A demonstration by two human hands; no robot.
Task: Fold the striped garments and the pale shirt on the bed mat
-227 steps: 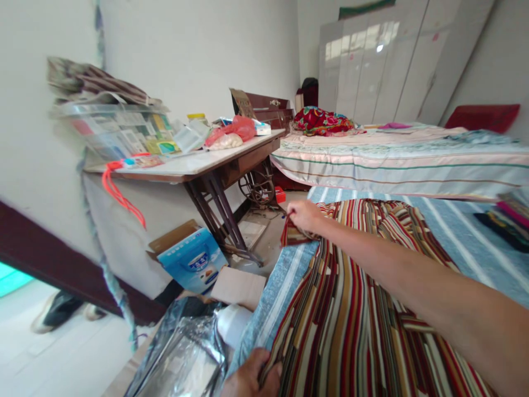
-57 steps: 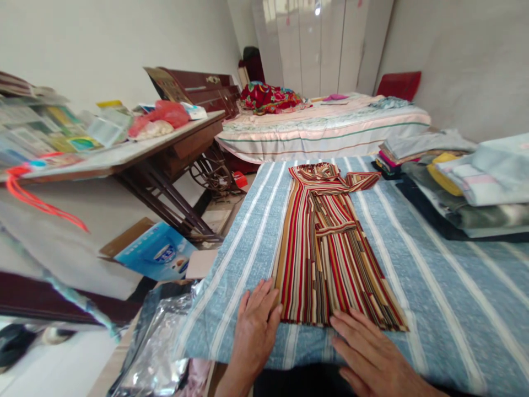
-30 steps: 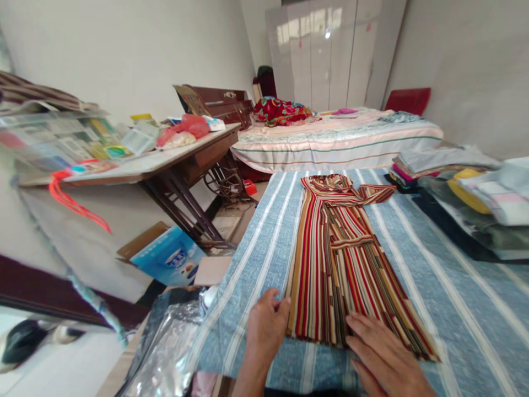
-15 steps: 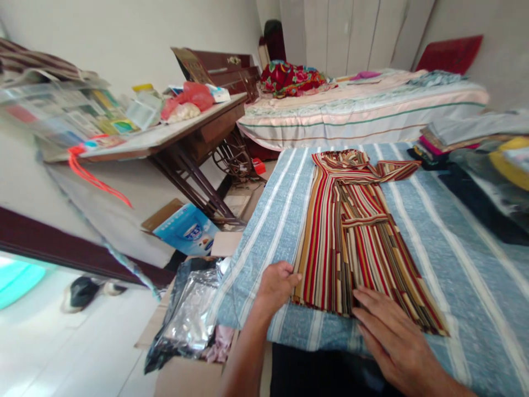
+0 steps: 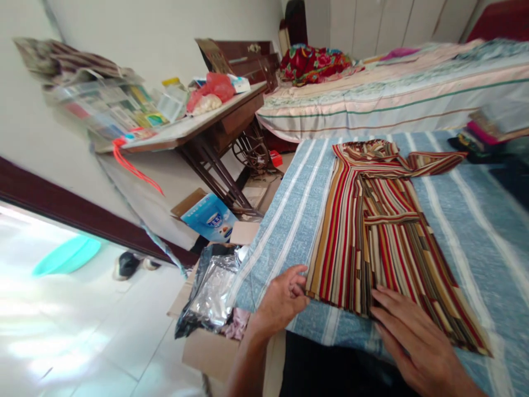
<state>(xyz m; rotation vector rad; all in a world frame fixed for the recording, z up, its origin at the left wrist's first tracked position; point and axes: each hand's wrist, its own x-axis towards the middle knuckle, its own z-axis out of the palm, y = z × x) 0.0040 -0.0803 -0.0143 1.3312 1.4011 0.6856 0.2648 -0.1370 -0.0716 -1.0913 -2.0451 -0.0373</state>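
A long striped dress [image 5: 343, 237] in red, tan, brown and cream lies flat on a blue bed sheet [image 5: 289, 220] with white stripes. Its left side is turned inward, and one sleeve [image 5: 438, 163] points out to the right near the top. Across the waist runs a striped band [image 5: 390, 218]. My left hand [image 5: 283, 298] is at the lower left corner of the hem, its fingers loosely bent and apart, with no cloth gripped. Flat on the lower middle of the dress rests my right hand [image 5: 417, 331], fingers stretched out.
Folded clothes [image 5: 487, 138] are piled at the right. A sewing machine table [image 5: 185, 129] stands at the left, bearing a plastic box [image 5: 111, 105] and a red bag [image 5: 215, 91]. Below it are a blue carton [image 5: 210, 218] and a silvery plastic bag [image 5: 212, 289]. Another bed [image 5: 372, 105] stands behind.
My left hand has let go of the dress's left edge and its fingers have parted slightly. My right hand stays on the lower dress. The view has swung to the left.
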